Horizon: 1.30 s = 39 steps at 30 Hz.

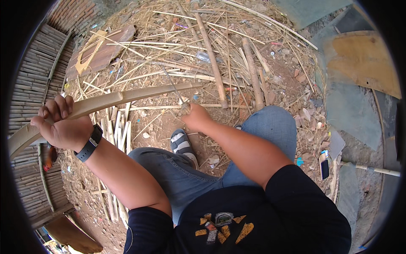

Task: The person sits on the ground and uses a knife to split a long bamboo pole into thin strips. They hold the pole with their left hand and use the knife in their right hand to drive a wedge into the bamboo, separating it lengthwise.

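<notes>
A long split bamboo piece (139, 93) runs from the left edge toward the middle, a node showing partway along it. My left hand (63, 125), with a dark watch on the wrist, is wrapped round its nearer part. In my right hand (198, 117) is the handle of a knife with a thin blade (172, 83). The blade points up and away to the left and crosses the bamboo near its tapering far end; whether it touches the bamboo I cannot tell. My fingers hide most of the handle.
Split bamboo strips (118, 131) lie left of my sandalled foot (183, 144). Ahead, bamboo poles (210, 59), shavings and a clear plastic bottle (203, 56) litter the dirt. A bamboo fence (31, 84) borders the left; a phone (324, 167) lies at right, beside grey sheets (351, 114).
</notes>
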### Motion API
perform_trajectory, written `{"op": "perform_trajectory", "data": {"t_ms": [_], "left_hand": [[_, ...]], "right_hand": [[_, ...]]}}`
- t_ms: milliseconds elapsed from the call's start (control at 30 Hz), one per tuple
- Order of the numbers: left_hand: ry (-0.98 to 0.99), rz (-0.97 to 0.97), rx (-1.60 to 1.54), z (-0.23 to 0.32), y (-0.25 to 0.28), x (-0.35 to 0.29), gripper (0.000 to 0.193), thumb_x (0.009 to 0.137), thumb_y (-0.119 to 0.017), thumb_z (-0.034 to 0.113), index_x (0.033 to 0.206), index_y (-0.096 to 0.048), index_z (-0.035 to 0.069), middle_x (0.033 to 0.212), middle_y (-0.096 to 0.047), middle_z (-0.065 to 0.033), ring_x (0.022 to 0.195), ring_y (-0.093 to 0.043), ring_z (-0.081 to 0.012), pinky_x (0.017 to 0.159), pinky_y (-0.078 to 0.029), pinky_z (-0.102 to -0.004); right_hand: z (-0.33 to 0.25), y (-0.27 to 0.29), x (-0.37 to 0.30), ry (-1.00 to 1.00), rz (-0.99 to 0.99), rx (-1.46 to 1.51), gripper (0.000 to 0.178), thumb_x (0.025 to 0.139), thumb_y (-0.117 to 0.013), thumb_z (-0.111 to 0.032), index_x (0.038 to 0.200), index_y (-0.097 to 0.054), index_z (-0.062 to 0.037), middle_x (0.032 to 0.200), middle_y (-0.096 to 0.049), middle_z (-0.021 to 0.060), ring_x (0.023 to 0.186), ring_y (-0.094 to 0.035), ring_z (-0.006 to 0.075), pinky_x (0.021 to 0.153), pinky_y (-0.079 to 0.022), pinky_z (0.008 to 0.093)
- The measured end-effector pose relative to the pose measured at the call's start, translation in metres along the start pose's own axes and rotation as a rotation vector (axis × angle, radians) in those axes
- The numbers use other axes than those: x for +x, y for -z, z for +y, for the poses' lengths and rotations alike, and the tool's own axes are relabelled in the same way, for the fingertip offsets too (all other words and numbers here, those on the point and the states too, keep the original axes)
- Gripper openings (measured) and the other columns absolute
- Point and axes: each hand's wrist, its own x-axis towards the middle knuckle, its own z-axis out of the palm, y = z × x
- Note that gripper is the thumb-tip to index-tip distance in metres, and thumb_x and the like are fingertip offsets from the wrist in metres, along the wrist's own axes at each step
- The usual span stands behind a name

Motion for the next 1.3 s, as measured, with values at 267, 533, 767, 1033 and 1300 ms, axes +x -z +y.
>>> {"op": "perform_trajectory", "data": {"t_ms": [267, 533, 767, 1033, 1300], "left_hand": [[0.001, -0.046, 0.021, 0.001, -0.002, -0.001, 0.037, 0.096, -0.053, 0.044, 0.074, -0.046, 0.015, 0.060, -0.034, 0.0031, 0.053, -0.032, -0.0099, 0.052, -0.028, -0.0241], [-0.015, 0.032, 0.038, -0.001, 0.006, 0.002, 0.037, 0.097, -0.051, 0.045, 0.076, -0.045, 0.014, 0.060, -0.033, 0.0030, 0.053, -0.032, -0.0097, 0.051, -0.027, -0.0237], [-0.221, -0.124, 0.153, 0.090, -0.057, -0.020, 0.040, 0.096, -0.051, 0.048, 0.077, -0.045, 0.013, 0.059, -0.031, 0.0020, 0.051, -0.029, -0.0093, 0.050, -0.024, -0.0228], [-0.448, -0.155, 0.576, 0.172, -0.097, 0.003, 0.028, 0.100, -0.045, 0.024, 0.076, -0.043, 0.010, 0.060, -0.033, 0.0016, 0.053, -0.028, -0.0084, 0.050, -0.025, -0.0254], [-0.406, -0.212, 1.564, 0.198, -0.071, 0.001, 0.038, 0.099, -0.053, 0.040, 0.099, -0.066, 0.004, 0.058, -0.042, 0.0036, 0.052, -0.036, -0.0041, 0.046, -0.026, -0.0253]], "right_hand": [[-0.021, 0.000, -0.019, 0.303, -0.010, 0.012, 0.044, 0.075, -0.066, -0.018, 0.111, -0.054, 0.0054, 0.096, -0.064, 0.0266, 0.092, -0.064, 0.0391, 0.078, -0.051, 0.0448], [-0.002, -0.002, -0.003, -0.156, -0.125, 0.467, 0.031, 0.078, -0.062, -0.014, 0.104, -0.056, 0.0008, 0.071, -0.059, 0.0087, 0.052, -0.056, 0.0161, 0.046, -0.046, 0.0324], [-0.041, 0.017, -0.034, 0.040, -0.095, 0.606, 0.035, 0.079, -0.064, -0.017, 0.108, -0.055, 0.0016, 0.072, -0.057, 0.0062, 0.054, -0.055, 0.0149, 0.049, -0.047, 0.0316], [-0.055, 0.064, -0.068, 0.144, -0.044, 0.754, 0.027, 0.080, -0.063, -0.014, 0.101, -0.054, 0.0003, 0.068, -0.054, 0.0051, 0.053, -0.054, 0.0140, 0.049, -0.048, 0.0303], [-0.043, 0.096, -0.092, 0.146, -0.016, 0.729, 0.028, 0.082, -0.062, -0.015, 0.100, -0.051, 0.0021, 0.075, -0.054, 0.0075, 0.057, -0.054, 0.0142, 0.052, -0.048, 0.0291]]}}
